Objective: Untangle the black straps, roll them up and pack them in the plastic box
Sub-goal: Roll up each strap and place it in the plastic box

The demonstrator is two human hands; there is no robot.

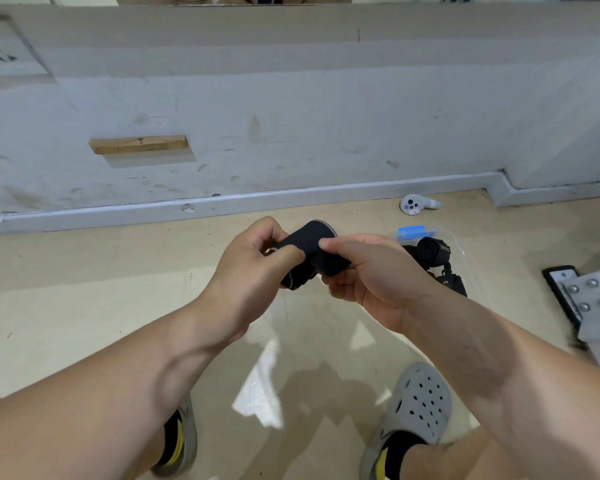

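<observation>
Both my hands hold one black strap (312,251) above the floor, partly rolled into a thick bundle. My left hand (253,268) pinches its left end with thumb and fingers. My right hand (368,271) grips its right side, thumb on top. To the right on the floor lies a clear plastic box (465,258) with a blue clasp (411,232). Inside it sit a rolled black strap (430,251) and more black strap pieces, partly hidden behind my right hand.
A white wall with a grey skirting board (291,197) runs across the back. A white controller (417,204) lies by the skirting. A metal bracket with bolts (582,299) stands at the right. My feet in grey clogs (413,414) are below.
</observation>
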